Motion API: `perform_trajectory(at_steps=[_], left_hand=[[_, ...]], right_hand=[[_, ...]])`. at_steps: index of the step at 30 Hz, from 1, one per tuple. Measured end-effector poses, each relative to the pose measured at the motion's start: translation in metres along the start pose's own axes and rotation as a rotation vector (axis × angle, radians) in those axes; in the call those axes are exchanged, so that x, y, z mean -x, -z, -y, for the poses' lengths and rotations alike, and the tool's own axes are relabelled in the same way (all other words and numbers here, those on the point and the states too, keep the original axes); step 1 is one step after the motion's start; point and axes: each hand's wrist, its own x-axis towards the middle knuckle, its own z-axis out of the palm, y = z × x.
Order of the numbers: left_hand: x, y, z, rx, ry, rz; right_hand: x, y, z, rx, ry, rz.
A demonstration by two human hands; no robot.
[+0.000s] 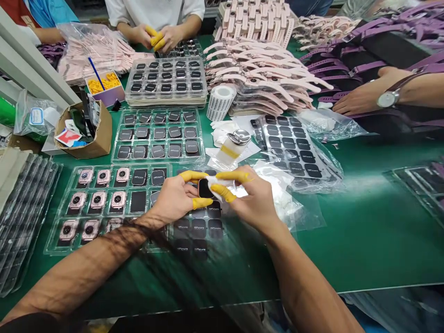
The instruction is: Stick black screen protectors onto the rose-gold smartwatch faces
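One dark-faced watch body (pixel 203 189) sits near mid-view, pinched by the left hand (pixel 175 196); the right hand (pixel 253 199) pinches one white wipe (pixel 211 184) against it. At one o'clock stands one bottle (pixel 229 149); at eleven, one tray (pixel 199 134) of fifteen dark squares (pixel 159 133).

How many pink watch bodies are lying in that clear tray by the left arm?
9 visible in the clear tray: three far-row watches, three middle-row watches and three near-row watches. The left forearm may hide more.
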Motion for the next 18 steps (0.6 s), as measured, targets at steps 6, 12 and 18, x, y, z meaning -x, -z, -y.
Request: perform_trajectory(at_steps=[6,12,18], left_hand=[[-0.003,-0.001,-0.001,-0.002,-0.027,-0.014],[-0.007,0.000,0.000,0.013,-0.019,0.094],[-0.006,-0.001,0.001,-0.020,-0.052,0.201]], right_hand=[[-0.002,0.008,-0.008,0.220,-0.075,0.030],[0.076,0.031,0.041,0.382,-0.172,0.119],[0.130,0.003,0.067,0.237,-0.307,0.207]])
